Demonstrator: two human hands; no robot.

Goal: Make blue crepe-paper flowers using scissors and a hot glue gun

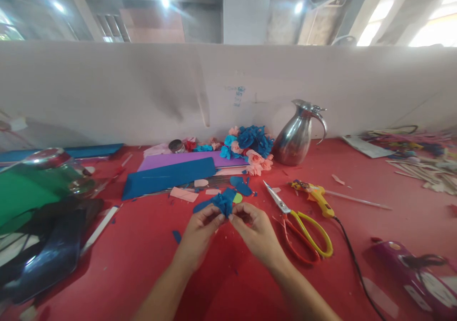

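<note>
A small blue crepe paper flower (pixel 224 204) is held up between my two hands, over the red table. My left hand (pixel 203 228) pinches its left side between thumb and fingers. On the other side, my right hand (pixel 255 228) grips its lower right edge the same way. Just behind the flower lie blue paper petals (pixel 242 186) and a light green paper disc (pixel 237 198). Pink paper strips (pixel 183 195) are to the left of them. The flower's base is hidden by my fingertips.
Scissors (pixel 285 206) with red and yellow handles and a yellow glue gun (pixel 317 198) lie to the right. Behind stand a steel jug (pixel 296 137) and finished paper flowers (pixel 255 142). Blue paper sheets (pixel 167 177) lie at the back left, a glass jar (pixel 76 178) farther left.
</note>
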